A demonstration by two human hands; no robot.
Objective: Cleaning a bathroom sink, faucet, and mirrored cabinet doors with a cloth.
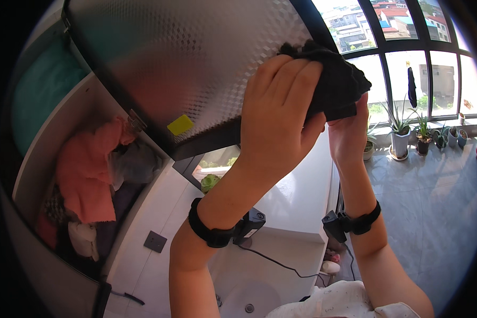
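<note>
A bunched black cloth (pixel 334 87) is held between my two hands in front of the upper right part of a cabinet door. My left hand (pixel 280 95) has its back to me, fingers curled over the cloth's left side. From below and to the right, my right hand (pixel 348 137) grips the cloth, its fingers mostly hidden behind it. The open door (pixel 206 51) has a dark frame and patterned translucent glass, with a yellow sticker (pixel 180 125) near its lower corner. Whether the cloth touches the door cannot be told.
Left of the door, an open cabinet compartment (pixel 35 187) contains a pink cloth (pixel 85 175) and other fabrics. Below are a white basin (pixel 238 274) and a wall socket (pixel 155 241). Potted plants (pixel 400 139) line the window at right. Wrist-strapped devices (pixel 251 225) trail cables.
</note>
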